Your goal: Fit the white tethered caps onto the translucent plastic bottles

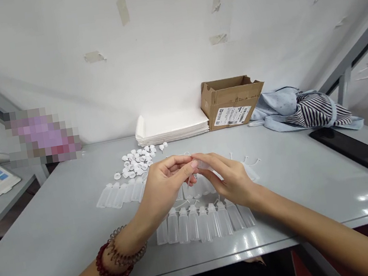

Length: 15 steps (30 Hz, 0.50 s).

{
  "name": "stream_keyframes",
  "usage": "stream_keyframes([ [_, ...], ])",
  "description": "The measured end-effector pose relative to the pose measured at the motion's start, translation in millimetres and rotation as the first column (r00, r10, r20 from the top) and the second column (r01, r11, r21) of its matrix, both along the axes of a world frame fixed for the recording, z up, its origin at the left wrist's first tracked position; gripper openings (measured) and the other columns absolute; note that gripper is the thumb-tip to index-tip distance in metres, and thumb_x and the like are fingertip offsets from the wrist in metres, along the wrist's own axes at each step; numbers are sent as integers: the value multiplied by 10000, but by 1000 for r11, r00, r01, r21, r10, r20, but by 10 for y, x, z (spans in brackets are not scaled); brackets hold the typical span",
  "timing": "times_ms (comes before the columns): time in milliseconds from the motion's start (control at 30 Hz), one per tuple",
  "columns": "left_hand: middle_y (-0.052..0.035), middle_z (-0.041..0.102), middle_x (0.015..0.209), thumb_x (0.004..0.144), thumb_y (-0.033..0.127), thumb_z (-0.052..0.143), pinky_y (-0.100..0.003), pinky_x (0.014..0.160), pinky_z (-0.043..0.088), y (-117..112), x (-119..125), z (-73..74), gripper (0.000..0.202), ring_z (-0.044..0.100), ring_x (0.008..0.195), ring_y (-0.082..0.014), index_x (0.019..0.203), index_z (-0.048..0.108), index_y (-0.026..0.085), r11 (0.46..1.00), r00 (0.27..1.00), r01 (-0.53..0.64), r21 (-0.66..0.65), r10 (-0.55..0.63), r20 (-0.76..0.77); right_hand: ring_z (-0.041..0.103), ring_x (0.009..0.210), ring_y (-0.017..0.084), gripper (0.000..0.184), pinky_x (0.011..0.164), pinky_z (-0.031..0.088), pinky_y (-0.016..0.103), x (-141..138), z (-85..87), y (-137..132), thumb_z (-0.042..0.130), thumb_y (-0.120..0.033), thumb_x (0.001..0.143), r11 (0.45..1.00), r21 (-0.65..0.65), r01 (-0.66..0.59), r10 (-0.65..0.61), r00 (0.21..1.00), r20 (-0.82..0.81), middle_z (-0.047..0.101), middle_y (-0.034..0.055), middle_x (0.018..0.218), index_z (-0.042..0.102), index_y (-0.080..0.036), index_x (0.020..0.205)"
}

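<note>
Above the middle of the table, my left hand (165, 182) and my right hand (233, 174) meet at the fingertips. Between them is a small translucent plastic bottle (203, 164), mostly covered by the fingers. My right thumb and fingers grip its body, while the left ones pinch its left end. A thin white strap (188, 181) hangs below the left fingertips. Just under my hands lies a row of translucent bottles (193, 223) with strap-like pieces at their necks. More bottles (118, 194) lie to the left, partly behind my left hand. Small white caps (135, 162) are heaped beyond it.
A stack of white sheets or envelopes (171, 126) and an open cardboard box (230, 101) stand against the wall. To the right are a blue cloth bundle with stripes (304, 108) and a black phone (359, 151). The grey table's front edge (177, 275) runs close to me.
</note>
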State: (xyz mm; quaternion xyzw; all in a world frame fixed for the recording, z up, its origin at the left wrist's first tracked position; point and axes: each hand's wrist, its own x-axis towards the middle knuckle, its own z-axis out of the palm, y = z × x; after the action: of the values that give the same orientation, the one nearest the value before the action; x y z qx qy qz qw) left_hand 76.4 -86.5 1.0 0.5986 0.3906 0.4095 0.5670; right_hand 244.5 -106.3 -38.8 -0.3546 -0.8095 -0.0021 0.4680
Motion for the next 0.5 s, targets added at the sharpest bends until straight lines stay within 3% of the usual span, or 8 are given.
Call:
stream_keyframes([
  [133, 6, 638, 596, 785, 290, 662, -263, 627, 504, -1, -2, -5, 167, 592, 599, -129, 885, 711, 165, 1000, 1000, 13, -4, -13, -21, 661, 839, 164, 443, 708, 574, 305, 16, -16, 18, 479, -74, 895, 1000, -21, 14, -15, 999, -29, 665, 62, 966, 446, -268, 1292],
  [233, -24, 685, 688, 752, 303, 692, -279, 628, 521, -18, -1, -1, 200, 625, 637, -156, 892, 709, 161, 998, 992, -40, 54, 46, -114, 661, 823, 172, 431, 701, 569, 304, 26, -11, 20, 505, -88, 887, 999, -16, 39, -40, 998, -48, 669, 62, 955, 463, -265, 1278],
  [333, -37, 702, 736, 751, 299, 686, -278, 623, 516, -33, 6, -15, 159, 634, 665, -170, 837, 713, 168, 977, 972, -56, 206, 100, -212, 665, 772, 171, 400, 663, 564, 292, 36, -3, 13, 507, -114, 892, 997, -29, 76, -77, 996, -40, 677, 51, 919, 478, -263, 1263],
  [500, -15, 670, 667, 812, 201, 579, -247, 593, 458, -31, -13, -28, 145, 581, 613, -134, 728, 693, 166, 869, 937, -35, 493, 200, -287, 698, 855, 196, 447, 712, 574, 301, 54, -6, 4, 507, -185, 906, 983, -73, 168, -167, 986, 14, 702, 74, 1020, 398, -259, 1333],
])
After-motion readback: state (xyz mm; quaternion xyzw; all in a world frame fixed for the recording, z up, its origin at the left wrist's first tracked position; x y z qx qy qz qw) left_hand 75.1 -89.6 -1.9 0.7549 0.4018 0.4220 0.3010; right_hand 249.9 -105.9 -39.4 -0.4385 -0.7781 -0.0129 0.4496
